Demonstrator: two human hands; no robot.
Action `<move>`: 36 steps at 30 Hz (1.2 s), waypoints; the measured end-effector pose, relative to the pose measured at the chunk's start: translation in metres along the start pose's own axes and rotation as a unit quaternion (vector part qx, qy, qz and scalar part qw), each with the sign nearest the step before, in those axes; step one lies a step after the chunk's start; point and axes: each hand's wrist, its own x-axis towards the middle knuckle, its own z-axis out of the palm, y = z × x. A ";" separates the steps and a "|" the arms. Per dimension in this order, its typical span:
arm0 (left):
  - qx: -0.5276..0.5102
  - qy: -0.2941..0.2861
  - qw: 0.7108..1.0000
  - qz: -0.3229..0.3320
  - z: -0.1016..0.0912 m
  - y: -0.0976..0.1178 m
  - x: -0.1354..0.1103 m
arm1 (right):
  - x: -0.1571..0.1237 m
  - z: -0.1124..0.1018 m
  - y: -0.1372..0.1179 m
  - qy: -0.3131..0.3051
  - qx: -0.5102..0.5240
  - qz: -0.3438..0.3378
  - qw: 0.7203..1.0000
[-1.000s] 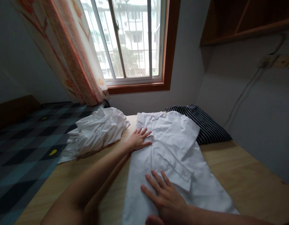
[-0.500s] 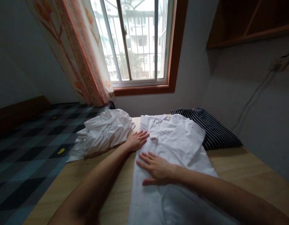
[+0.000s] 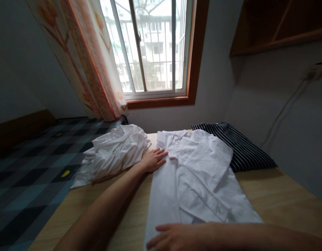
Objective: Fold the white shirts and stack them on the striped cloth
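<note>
A white collared shirt (image 3: 197,170) lies on the wooden table (image 3: 276,195), its collar toward the window and its left side folded inward along a straight edge. My left hand (image 3: 154,160) rests flat on the folded left edge near the collar, fingers stretched out. Lower down, at the bottom of the view, my right hand (image 3: 171,238) lies on the same folded strip with its fingers spread. The frame's bottom edge cuts off part of that hand and the shirt's lower end.
A crumpled white cloth (image 3: 116,150) sits at the table's far left. Behind the shirt on the right lies a black-and-white striped cloth (image 3: 244,150). A bed with a checked cover (image 3: 27,181) adjoins the left side. A window (image 3: 155,52) and a curtain (image 3: 85,62) stand beyond.
My right hand has slid down the shirt toward me, from the middle to the bottom of the view. My left hand has stayed near the collar.
</note>
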 end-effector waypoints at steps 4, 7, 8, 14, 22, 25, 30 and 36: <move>-0.033 0.083 0.992 -0.088 -0.012 0.000 0.021 | -0.012 -0.077 0.094 0.171 0.023 0.236 0.956; -0.028 0.145 0.980 -0.135 -0.015 -0.001 0.049 | -0.035 -0.106 0.184 0.225 -0.062 0.395 0.889; -0.021 0.154 0.978 -0.137 -0.014 -0.003 0.059 | -0.042 -0.109 0.211 0.214 -0.081 0.436 0.870; -0.015 0.067 0.981 -0.182 0.010 -0.015 0.087 | -0.061 -0.088 0.298 0.093 -0.112 0.552 0.821; -0.023 0.028 0.981 -0.190 0.020 -0.020 0.084 | -0.051 -0.070 0.314 0.084 -0.160 0.547 0.817; -0.023 0.031 0.983 -0.180 0.020 -0.020 0.084 | -0.048 -0.073 0.311 0.066 -0.184 0.527 0.827; -0.012 0.033 0.987 -0.159 0.021 -0.019 0.081 | -0.043 -0.082 0.317 0.090 -0.200 0.579 0.785; 0.017 0.050 0.990 -0.132 0.013 -0.021 0.083 | -0.034 -0.094 0.331 0.189 -0.156 0.649 0.720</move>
